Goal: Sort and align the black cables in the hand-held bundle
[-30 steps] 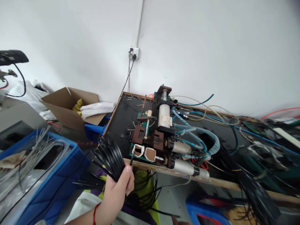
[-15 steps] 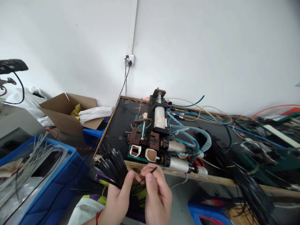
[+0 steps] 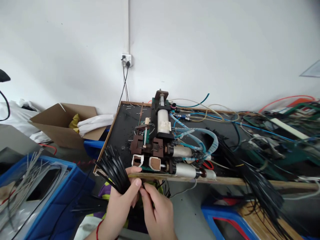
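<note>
Below bench edge: L hand [image 3: 122, 203] grips black strip bundle [image 3: 113, 168]; R hand [image 3: 156, 211] pinches strand beside it.

Both bare hands meet low at the near centre. The left hand [image 3: 125, 195], a red string around its wrist, is clenched with the thumb on top. The right hand [image 3: 156, 208] touches it, fingertips pinched together.

From my head the single camera looks forward and down, close over my left hand [image 3: 122, 200] and right hand [image 3: 156, 210], across the workbench [image 3: 225, 181] and machine [image 3: 160, 146] to the white wall [image 3: 212, 50] beyond.
</note>
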The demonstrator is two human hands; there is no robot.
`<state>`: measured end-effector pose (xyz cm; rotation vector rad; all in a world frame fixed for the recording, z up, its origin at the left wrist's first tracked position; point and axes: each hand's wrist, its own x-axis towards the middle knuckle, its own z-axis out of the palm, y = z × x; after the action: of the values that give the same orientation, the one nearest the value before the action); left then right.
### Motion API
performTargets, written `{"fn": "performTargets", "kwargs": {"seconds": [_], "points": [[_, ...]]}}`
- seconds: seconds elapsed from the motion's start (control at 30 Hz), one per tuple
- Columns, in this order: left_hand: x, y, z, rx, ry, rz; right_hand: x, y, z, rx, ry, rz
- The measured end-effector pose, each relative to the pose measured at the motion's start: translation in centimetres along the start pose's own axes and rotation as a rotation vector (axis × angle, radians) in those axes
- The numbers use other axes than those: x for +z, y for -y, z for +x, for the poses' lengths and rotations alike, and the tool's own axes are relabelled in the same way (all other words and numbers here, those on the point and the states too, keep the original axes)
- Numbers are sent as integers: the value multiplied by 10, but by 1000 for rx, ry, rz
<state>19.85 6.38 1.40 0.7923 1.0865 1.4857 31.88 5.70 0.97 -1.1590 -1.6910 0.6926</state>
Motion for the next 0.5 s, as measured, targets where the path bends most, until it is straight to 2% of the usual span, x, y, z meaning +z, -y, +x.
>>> {"fn": "performTargets", "kwargs": {"seconds": [0.07, 0.13, 0.3, 0.4, 0.5], "points": [[-1, 3, -2, -16, 13, 32, -2, 2, 3, 30, -3, 44], [0, 4, -2, 18, -44, 61, -5, 4, 5, 64, 29, 101], [2, -5, 4, 127, -159, 15, -2, -4, -8, 269, 193, 293], [4, -13, 8, 129, -188, -17, 10, -18, -21, 382, 224, 530], [8, -20, 9, 121, -189, -106, 28, -23, -25, 434, 163, 942]]}}
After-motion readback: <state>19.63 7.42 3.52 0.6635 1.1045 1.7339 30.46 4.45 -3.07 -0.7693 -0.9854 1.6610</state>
